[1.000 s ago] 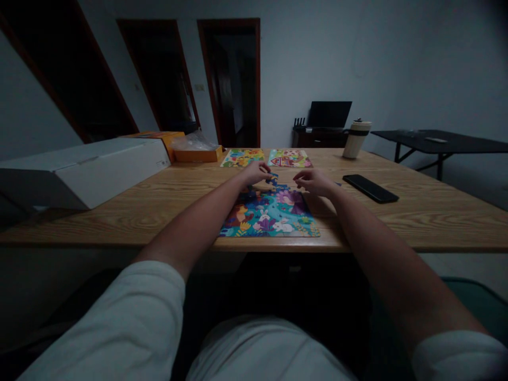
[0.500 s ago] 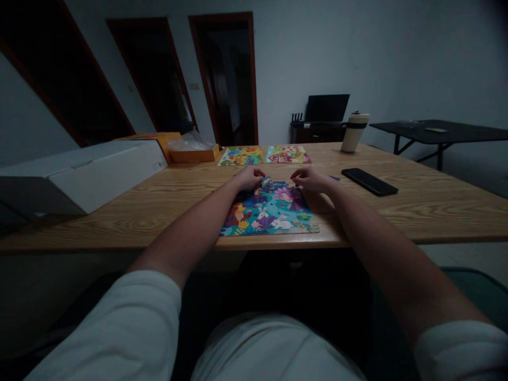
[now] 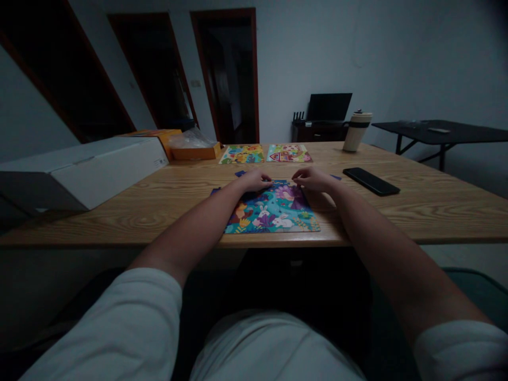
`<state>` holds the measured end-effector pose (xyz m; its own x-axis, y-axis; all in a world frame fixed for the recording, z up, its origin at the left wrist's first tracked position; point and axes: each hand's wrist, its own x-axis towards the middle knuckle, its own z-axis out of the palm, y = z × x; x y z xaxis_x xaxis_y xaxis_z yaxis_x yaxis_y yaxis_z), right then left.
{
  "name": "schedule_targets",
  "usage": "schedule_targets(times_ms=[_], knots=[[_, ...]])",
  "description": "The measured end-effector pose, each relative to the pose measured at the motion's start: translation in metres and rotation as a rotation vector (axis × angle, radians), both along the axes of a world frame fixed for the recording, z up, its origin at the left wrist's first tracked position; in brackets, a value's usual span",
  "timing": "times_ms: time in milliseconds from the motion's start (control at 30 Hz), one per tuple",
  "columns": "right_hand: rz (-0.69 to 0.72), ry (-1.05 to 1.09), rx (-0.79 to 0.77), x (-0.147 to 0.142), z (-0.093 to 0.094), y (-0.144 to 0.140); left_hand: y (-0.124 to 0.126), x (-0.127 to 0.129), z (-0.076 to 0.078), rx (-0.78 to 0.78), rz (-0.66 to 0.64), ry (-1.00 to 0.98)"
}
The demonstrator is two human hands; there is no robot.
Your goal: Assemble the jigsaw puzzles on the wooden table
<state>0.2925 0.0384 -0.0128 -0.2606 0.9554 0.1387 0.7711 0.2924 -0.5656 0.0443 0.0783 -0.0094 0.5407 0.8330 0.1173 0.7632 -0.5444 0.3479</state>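
Puzzle: the colourful jigsaw puzzle (image 3: pixel 273 211) I'm working on lies flat at the near edge of the wooden tabletop (image 3: pixel 416 211), right in front of me. Bunnies and flowers on it, mostly filled in from what I can see.
Left hand: my left hand (image 3: pixel 254 181) is down on the far-left corner of the puzzle, fingers curled and pressing there. Honestly can't tell if there's a piece under them, the light is pretty bad.
Right hand: my right hand (image 3: pixel 313 180) sits at the far-right corner, fingertips pinched together on the puzzle's top edge. Could be a piece in there, could be nothing, too dark to call it.
Hands vs each other: near, not touching, a gap of puzzle between them.
Loose pieces: a small blue piece (image 3: pixel 239 173) lies on the tabletop just past my left hand, and another bit of blue (image 3: pixel 335 177) peeks out beside the right hand.
Other puzzles: two more picture boards (image 3: pixel 265 153) side by side farther back.
Phone: dark phone (image 3: pixel 371 181) off to the right, well apart from the puzzle.
Cup: a tumbler (image 3: pixel 356 131) with a dark band stands near the far right edge.
Boxes: long white box (image 3: pixel 87 169) on the left, orange box (image 3: pixel 196 152) behind it.
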Motion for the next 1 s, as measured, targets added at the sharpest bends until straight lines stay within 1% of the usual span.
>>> schedule_targets(times_ms=[67,200,333,433,567,667,767,867,933,1000], knots=[[-0.004,-0.005,0.003,0.000,0.000,0.000,-0.001,0.000,0.000,-0.020,-0.023,0.003],[0.006,-0.035,0.015,0.000,-0.001,0.001,0.000,0.000,0.002,-0.087,0.004,0.007],[-0.002,-0.046,0.002,0.001,-0.001,0.003,0.001,-0.001,0.004,-0.045,0.016,0.014],[-0.005,-0.030,0.008,0.002,-0.002,0.004,0.000,0.003,0.005,-0.063,0.058,0.033],[0.000,-0.018,0.021,0.002,-0.002,0.004,0.004,0.003,0.013,-0.131,0.079,0.087],[-0.022,-0.007,-0.018,0.002,0.000,0.002,0.021,-0.016,0.023,-0.115,0.122,0.065],[-0.030,0.025,-0.035,0.002,0.001,0.001,0.040,-0.051,0.031,-0.058,0.242,0.037],[-0.021,0.026,-0.005,0.002,0.001,0.002,0.050,-0.079,0.027,-0.126,0.330,0.083],[-0.018,0.003,0.009,0.002,0.000,0.004,0.051,-0.088,0.021,-0.158,0.332,0.073],[-0.021,-0.016,0.010,0.003,-0.001,0.005,0.051,-0.090,0.014,-0.142,0.320,0.017]])
